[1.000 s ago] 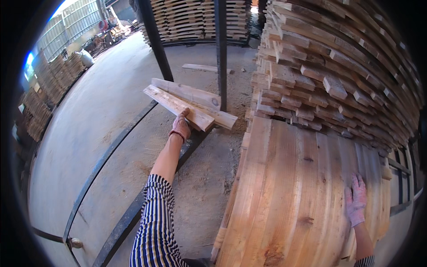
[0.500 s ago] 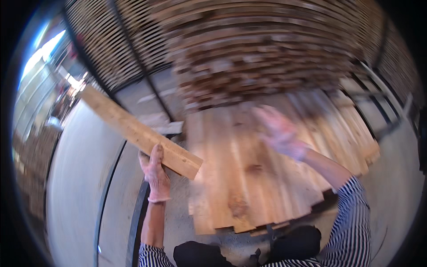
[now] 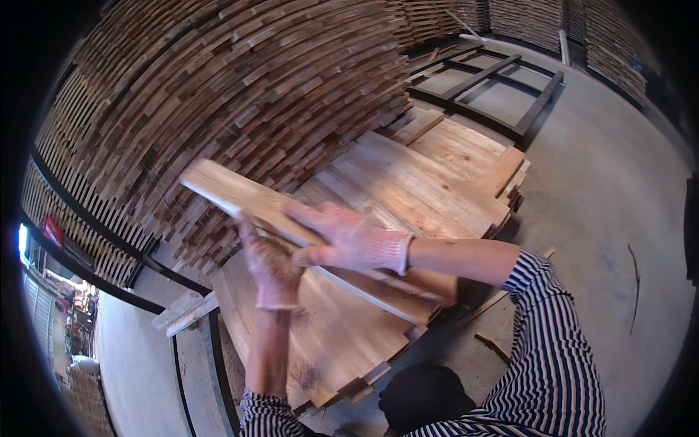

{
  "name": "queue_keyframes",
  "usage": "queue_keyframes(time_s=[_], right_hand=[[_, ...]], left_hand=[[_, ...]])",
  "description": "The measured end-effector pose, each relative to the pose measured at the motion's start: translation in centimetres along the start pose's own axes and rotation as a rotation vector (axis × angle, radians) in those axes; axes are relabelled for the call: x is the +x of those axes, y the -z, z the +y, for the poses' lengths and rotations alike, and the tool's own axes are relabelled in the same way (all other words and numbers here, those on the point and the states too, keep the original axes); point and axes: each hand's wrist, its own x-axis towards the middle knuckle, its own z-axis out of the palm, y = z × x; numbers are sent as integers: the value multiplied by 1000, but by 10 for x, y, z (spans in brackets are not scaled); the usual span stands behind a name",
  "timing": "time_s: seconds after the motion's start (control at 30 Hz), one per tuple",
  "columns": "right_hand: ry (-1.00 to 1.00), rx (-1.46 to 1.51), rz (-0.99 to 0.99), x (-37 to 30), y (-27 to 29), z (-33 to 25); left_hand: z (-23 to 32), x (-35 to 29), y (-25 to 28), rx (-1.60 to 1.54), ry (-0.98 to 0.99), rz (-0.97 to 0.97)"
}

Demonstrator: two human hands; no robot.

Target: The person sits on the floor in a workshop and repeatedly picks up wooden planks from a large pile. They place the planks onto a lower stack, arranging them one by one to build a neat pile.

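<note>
A pale wooden board [image 3: 237, 188] is held slantwise above a pile of boards [image 3: 284, 328], its far end pointing up and left. My left hand [image 3: 271, 266], in a pinkish knit glove, grips the board's near-left edge from below. Gloved the same way, my right hand [image 3: 353, 234] lies across the board from the right, its thumb toward me and its fingers closed around it. Both hands are somewhat blurred. Where the held board's near end lies, beneath my right hand, is hard to tell from the boards below.
A tall stack of boards [image 3: 269, 87] rises behind the low pile. Dark metal frames [image 3: 502, 87] lie on the concrete floor [image 3: 582, 189] at the far right. Dark rails [image 3: 218, 364] run along the left. A short board [image 3: 186, 312] rests across them. Wood scraps [image 3: 494, 346] lie near my right arm.
The view has swung to the right. The board has moved from the left side to over the pile. My right hand, empty and spread before, has come onto the board beside my left.
</note>
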Motion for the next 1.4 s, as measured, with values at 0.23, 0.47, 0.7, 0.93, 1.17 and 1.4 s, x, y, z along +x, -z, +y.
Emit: queue_keyframes(time_s=[0.23, 0.47, 0.7, 0.93, 1.17, 1.4], right_hand=[[-191, -225, 180, -32, 100, 256], [-592, -258, 159, -7, 128, 334], [-569, -632, -5, 28, 111, 219], [-239, -11, 0, -10, 91, 226], [-695, -439, 240, -41, 165, 378], [-647, -266, 308, 8, 115, 338]], left_hand=[[-157, 27, 1, -416, 392, 120], [-168, 20, -9, -264, 459, 150], [-170, 39, 1, -126, 451, 261], [-180, 78, -74, 839, 18, -275], [-198, 39, -72, 1798, -214, -868], [-182, 28, -21, 1646, -95, -764]])
